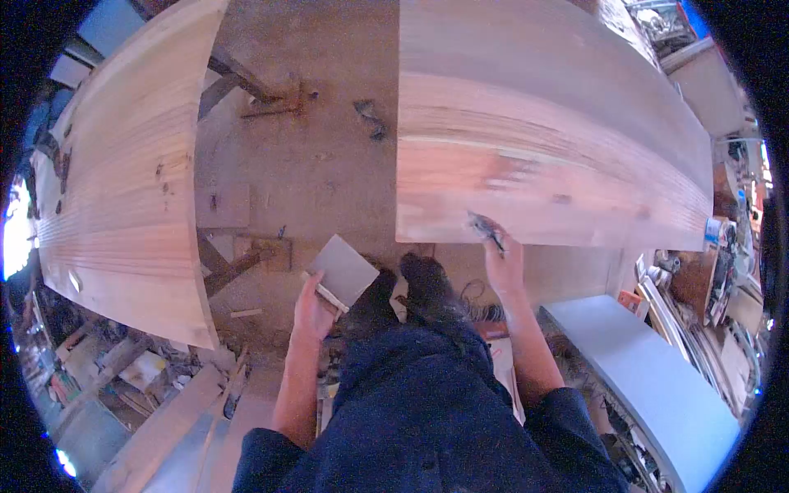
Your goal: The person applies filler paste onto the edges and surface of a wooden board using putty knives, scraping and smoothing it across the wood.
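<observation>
My left hand (313,311) is closed around the lower left edge of a thin, pale square board (343,267), held tilted above the floor. My right hand (504,256) grips a small, dark-tipped tool that looks like a putty knife (486,226); its exact shape is blurred. The tool's tip is over the near edge of a large wooden panel (575,156); whether they touch I cannot tell. Darker, patchy marks (514,170) show on the panel's surface just beyond the tool.
Another wide wooden panel (136,189) stands raised on the left. Wooden supports (238,267) show on the brown floor (320,181) between the panels. A pale flat board (637,370) lies at my lower right. Stacked strips (670,316) and cans (719,232) crowd the right side.
</observation>
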The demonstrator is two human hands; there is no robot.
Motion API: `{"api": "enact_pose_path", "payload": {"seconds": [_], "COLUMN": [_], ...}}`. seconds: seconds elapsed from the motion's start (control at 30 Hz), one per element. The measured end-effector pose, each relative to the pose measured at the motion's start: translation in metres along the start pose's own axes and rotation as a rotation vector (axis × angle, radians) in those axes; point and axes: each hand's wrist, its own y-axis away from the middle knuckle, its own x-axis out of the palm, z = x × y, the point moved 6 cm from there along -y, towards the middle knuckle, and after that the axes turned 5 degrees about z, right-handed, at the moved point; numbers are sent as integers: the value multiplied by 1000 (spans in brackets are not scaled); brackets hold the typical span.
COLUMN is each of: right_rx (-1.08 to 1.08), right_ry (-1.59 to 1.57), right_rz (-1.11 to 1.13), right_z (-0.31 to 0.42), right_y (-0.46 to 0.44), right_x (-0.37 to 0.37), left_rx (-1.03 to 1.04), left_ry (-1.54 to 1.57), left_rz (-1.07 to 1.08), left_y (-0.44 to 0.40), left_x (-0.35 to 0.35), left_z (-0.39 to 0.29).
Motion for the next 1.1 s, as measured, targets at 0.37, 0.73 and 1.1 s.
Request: {"api": "enact_pose_path", "payload": {"seconds": [0.37,0.73,1.1], "right_rx": [-374,-229,-317], "right_ry": [699,702,786], "right_rz": [92,108,-51], "right_z": [59,58,31], "right_y": [-39,-24,-24], "right_x": [108,113,111], "left_rx": [-35,-35,-31], "left_ry": [-65,-107,-255], "left_rz": [-16,32,112], "left_y": [-9,-27,-42], "left_x": [-8,-11,22], "left_z": [-17,-70,-123]}}
